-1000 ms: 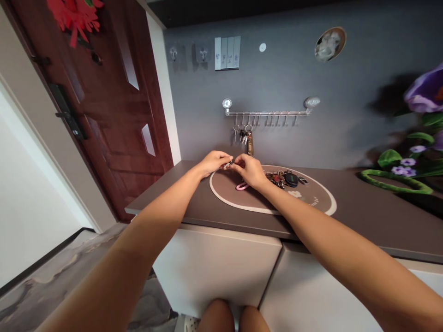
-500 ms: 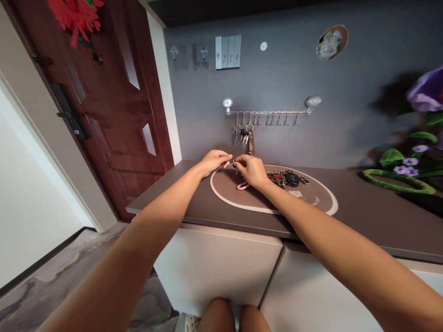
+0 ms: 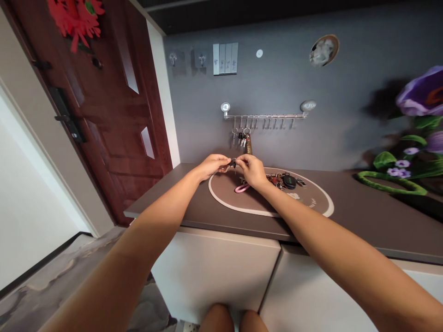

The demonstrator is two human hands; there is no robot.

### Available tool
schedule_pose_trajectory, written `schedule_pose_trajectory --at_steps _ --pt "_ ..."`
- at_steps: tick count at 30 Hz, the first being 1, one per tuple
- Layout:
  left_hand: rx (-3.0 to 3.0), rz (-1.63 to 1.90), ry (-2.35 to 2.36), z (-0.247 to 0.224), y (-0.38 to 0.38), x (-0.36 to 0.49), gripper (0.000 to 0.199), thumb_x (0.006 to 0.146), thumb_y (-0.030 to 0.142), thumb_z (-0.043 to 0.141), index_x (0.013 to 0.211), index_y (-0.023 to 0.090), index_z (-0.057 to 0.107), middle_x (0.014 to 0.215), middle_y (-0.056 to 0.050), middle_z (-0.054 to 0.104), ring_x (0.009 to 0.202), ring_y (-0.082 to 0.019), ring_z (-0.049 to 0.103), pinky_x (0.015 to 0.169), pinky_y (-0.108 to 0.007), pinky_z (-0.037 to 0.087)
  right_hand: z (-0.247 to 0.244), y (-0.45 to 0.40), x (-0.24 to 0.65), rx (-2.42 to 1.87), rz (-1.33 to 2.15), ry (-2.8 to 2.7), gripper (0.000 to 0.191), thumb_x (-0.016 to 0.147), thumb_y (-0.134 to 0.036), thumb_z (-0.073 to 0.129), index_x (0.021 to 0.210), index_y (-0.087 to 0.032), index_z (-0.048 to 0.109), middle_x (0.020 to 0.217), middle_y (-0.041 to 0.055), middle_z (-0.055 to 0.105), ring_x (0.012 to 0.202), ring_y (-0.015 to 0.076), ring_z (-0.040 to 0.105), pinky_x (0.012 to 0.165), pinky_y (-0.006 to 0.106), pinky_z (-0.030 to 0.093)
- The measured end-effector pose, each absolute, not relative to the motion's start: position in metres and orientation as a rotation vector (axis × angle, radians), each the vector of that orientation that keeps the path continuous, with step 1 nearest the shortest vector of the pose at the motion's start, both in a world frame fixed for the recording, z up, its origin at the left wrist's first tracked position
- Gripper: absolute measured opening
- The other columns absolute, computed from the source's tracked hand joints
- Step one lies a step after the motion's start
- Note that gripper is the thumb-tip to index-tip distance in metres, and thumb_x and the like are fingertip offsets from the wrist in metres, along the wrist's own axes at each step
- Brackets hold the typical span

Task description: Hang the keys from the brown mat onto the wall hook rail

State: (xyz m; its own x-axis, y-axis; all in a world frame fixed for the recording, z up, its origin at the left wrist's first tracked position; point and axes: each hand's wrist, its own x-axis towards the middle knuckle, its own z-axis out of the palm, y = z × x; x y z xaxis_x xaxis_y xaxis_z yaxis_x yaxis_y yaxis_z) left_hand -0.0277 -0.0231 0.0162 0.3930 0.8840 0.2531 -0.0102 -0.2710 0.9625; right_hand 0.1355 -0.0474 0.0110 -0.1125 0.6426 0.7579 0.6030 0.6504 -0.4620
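Observation:
My left hand (image 3: 212,166) and my right hand (image 3: 253,171) meet above the left part of a brown oval mat (image 3: 221,196). Between their fingertips is a small bunch of keys (image 3: 234,163) with black heads, and both hands pinch it. A pink loop (image 3: 242,188) lies on the mat below my right hand. Just right of that hand, a pile of keys and keychains (image 3: 276,180) rests there too, with a black fob (image 3: 289,181) among them. Behind my hands, several keys (image 3: 241,138) and a brown strap (image 3: 249,145) hang from a clear hook rail (image 3: 266,116).
The mat lies on a dark countertop (image 3: 349,221) above pale cabinet doors (image 3: 221,267). A green-stemmed plant with purple flowers (image 3: 417,99) stands at the right. At the left is a dark red door (image 3: 114,115). Small hooks (image 3: 202,59) are stuck to the grey wall.
My fingers have shifted on the keys, whose black heads now show more clearly between them. The view has tilted slightly upward. Both hands stay close together over the mat.

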Motion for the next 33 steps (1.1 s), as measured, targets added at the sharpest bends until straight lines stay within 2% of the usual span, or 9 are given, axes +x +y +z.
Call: schedule_pose_trajectory --at_steps 8,14,22,29,33 --pt "1.720 1.034 0.725 0.011 -0.022 -0.026 0.024 0.070 0.033 0.062 0.080 0.012 0.056 0.069 -0.001 0.056 0.062 -0.006 0.052 0.064 -0.022 0.040 0.008 -0.040 0.138 -0.975 0.304 -1.677 0.021 0.075 -0.033 0.048 0.073 -0.015 0.057 0.072 0.0026 0.060 0.069 0.0134 0.052 0.070 0.027 0.041" --pt "1.756 1.031 0.807 0.011 -0.025 -0.023 0.031 0.068 0.030 0.064 0.092 0.013 0.056 0.075 -0.002 0.057 0.061 -0.006 0.051 0.064 -0.024 0.042 0.003 -0.029 0.143 -0.926 0.477 -1.578 0.026 0.072 -0.040 0.050 0.075 -0.016 0.058 0.073 0.0013 0.058 0.068 0.0124 0.052 0.068 0.027 0.043" --pt "1.832 1.069 0.859 0.006 -0.027 -0.015 0.028 0.068 0.032 0.062 0.087 0.012 0.057 0.067 -0.001 0.055 0.056 -0.006 0.049 0.058 -0.022 0.041 0.007 -0.033 0.148 -0.863 0.665 -1.427 0.031 0.064 -0.046 0.057 0.070 -0.016 0.056 0.065 -0.0009 0.054 0.061 0.0104 0.049 0.065 0.027 0.043" --pt "2.036 1.098 0.949 0.003 -0.032 -0.004 0.024 0.073 0.033 0.052 0.080 0.011 0.058 0.060 0.000 0.053 0.051 -0.008 0.047 0.054 -0.022 0.040 0.014 -0.043 0.151 -0.797 0.893 -1.226 0.030 0.059 -0.041 0.064 0.071 -0.016 0.056 0.064 -0.0019 0.052 0.058 0.0090 0.049 0.060 0.025 0.046" --pt "2.192 1.096 0.999 0.002 -0.037 0.001 0.023 0.075 0.032 0.046 0.075 0.012 0.058 0.057 0.000 0.053 0.052 -0.009 0.048 0.053 -0.021 0.038 0.022 -0.038 0.156 -0.804 0.969 -1.124 0.023 0.061 -0.034 0.064 0.070 -0.015 0.055 0.059 -0.0021 0.052 0.055 0.0084 0.050 0.059 0.025 0.048"
